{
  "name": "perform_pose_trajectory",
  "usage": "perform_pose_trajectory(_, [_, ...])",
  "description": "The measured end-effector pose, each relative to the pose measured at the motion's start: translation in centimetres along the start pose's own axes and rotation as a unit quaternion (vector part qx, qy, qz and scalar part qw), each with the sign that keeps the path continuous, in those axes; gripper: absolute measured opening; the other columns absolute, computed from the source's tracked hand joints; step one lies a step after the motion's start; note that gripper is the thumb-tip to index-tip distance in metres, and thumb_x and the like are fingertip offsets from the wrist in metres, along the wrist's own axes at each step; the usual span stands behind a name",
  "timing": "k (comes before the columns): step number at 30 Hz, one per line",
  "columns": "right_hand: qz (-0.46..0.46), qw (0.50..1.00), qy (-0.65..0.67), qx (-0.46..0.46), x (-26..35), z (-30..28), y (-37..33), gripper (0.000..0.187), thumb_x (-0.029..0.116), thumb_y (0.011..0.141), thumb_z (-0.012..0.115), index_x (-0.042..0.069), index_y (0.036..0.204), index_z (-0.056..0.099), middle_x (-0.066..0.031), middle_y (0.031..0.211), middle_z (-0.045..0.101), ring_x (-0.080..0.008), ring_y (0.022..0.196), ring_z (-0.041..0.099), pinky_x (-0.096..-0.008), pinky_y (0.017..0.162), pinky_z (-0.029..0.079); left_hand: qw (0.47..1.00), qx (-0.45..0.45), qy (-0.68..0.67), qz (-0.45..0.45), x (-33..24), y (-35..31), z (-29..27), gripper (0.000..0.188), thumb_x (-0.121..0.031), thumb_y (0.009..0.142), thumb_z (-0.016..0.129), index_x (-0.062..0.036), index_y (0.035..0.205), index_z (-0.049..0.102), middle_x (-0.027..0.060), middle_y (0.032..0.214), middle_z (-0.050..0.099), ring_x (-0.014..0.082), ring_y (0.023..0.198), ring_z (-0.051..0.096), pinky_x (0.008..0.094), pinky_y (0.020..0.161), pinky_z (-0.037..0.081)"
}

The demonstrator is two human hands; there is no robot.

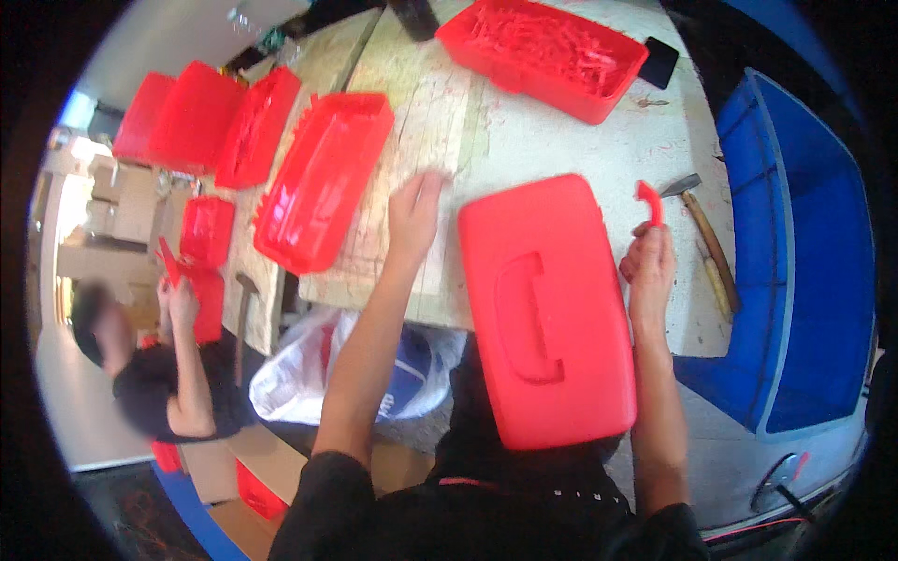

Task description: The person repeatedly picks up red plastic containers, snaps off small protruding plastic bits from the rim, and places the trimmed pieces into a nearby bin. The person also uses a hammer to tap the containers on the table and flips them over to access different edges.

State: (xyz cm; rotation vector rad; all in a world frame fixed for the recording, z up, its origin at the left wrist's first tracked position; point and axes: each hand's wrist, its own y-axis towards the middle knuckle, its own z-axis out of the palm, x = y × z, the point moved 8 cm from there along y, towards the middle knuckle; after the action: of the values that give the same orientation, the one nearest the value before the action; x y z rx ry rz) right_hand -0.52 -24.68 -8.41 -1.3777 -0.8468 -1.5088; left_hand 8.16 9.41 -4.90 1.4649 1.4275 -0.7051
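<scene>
A red plastic case (585, 309), with a handle set into its face, lies at the table's near edge, over my lap. My right hand (648, 271) is closed beside its right edge, gripping a small hooked red plastic piece (650, 201) that points up from the fingers. Left of the case, above the wooden tabletop, my left hand (416, 213) is closed with its fingers pressed together. Whatever it may hold is too small to make out. An open red plastic shell (323, 182) lies farther left on the table.
A red bin of small red pieces (547, 56) stands at the back, near a dark phone (660, 64). Hammers (706, 234) lie by a blue crate (776, 252) at right. More red shells (201, 122) stand at left, where a co-worker (178, 374) handles a red piece. A plastic bag (304, 365) hangs below.
</scene>
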Motion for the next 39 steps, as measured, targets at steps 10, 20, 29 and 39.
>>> perform_pose_trajectory(10, [0.193, 0.971, 0.112, 0.088, 1.0, 1.7, -14.2, 0.020, 0.026, 0.107, 0.048, 0.006, 0.109, 0.051, 0.0045, 0.068, 0.042, -0.0042, 0.055, 0.036, -0.0226, 0.047, 0.029, 0.911, 0.364, -0.181, -0.072, 0.2, -0.4, 11.0, 0.041, -0.033, 0.102, 0.055, 0.0014, 0.118, 0.070, 0.0129, 0.109, 0.073, 0.0168, 0.103, 0.067, 0.0312, 0.092, 0.052])
perform_pose_trajectory(20, [0.118, 0.989, -0.091, -0.002, 4.5, 0.2, -15.4, 0.017, 0.023, 0.107, 0.045, 0.008, 0.103, 0.050, 0.0077, 0.067, 0.041, -0.0006, 0.052, 0.033, -0.0188, 0.045, 0.025, 0.905, 0.377, 0.135, 0.142, -12.5, -1.5, 10.8, 0.041, -0.039, 0.098, 0.056, -0.0087, 0.122, 0.071, 0.0183, 0.103, 0.074, 0.0299, 0.095, 0.071, 0.0347, 0.090, 0.053])
perform_pose_trajectory(29, [0.105, 0.994, -0.016, 0.021, 4.4, 0.0, -17.7, 0.017, 0.024, 0.105, 0.050, 0.007, 0.101, 0.051, 0.0064, 0.064, 0.044, -0.0020, 0.051, 0.039, -0.0201, 0.045, 0.030, 0.904, 0.364, 0.187, 0.127, -16.7, -4.6, 10.8, 0.036, -0.035, 0.095, 0.056, -0.0076, 0.108, 0.075, 0.0213, 0.091, 0.073, 0.0377, 0.089, 0.070, 0.0432, 0.085, 0.055])
perform_pose_trajectory(39, [0.138, 0.983, -0.053, 0.112, 4.0, 0.5, -18.0, 0.031, 0.030, 0.105, 0.047, 0.003, 0.089, 0.052, 0.0032, 0.063, 0.049, -0.0055, 0.056, 0.044, -0.0237, 0.050, 0.034, 0.878, 0.350, 0.270, 0.184, -19.9, -5.7, 7.6, 0.037, -0.037, 0.095, 0.058, -0.0047, 0.106, 0.075, 0.0226, 0.084, 0.071, 0.0375, 0.082, 0.071, 0.0430, 0.078, 0.056])
